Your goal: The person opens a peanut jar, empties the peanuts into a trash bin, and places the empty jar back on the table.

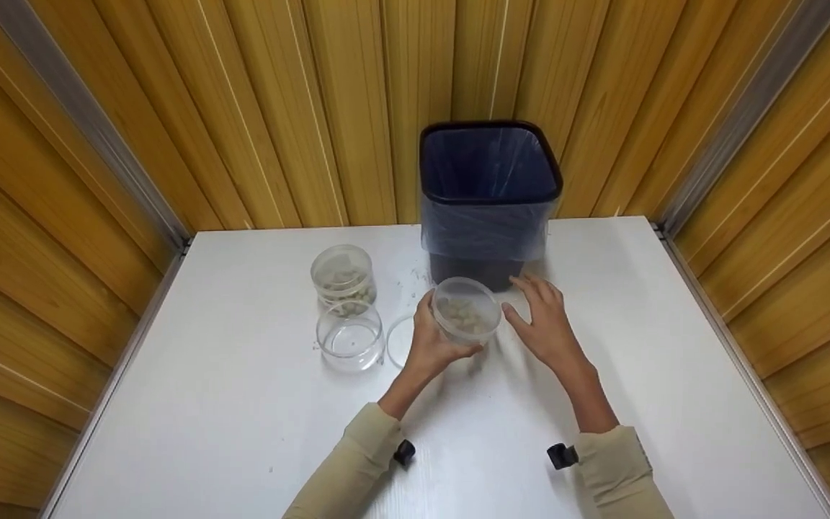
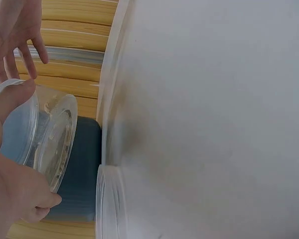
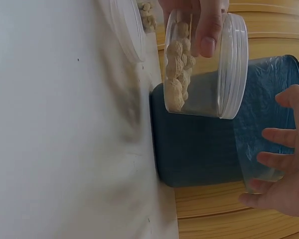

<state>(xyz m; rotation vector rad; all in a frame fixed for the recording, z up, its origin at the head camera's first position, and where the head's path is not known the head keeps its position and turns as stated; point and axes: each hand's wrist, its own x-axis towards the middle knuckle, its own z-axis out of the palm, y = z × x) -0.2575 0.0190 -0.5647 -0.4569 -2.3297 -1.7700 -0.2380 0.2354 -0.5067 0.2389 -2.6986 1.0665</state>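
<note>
My left hand grips a clear round plastic jar from its left side, thumb near the front. Inside, several peanuts in their shells lie at the bottom. A translucent lid-like band rings the jar's top. The jar is held above the table, in front of the bin. To its right hovers my right hand, its fingers spread and apart from the jar. Past the spread fingers of that hand, the right wrist view shows the lined bin.
A dark bin with a translucent liner stands at the back. Left on the white table are another jar of peanuts and an open clear jar. A round lid lies beside them, partly hidden by my left hand.
</note>
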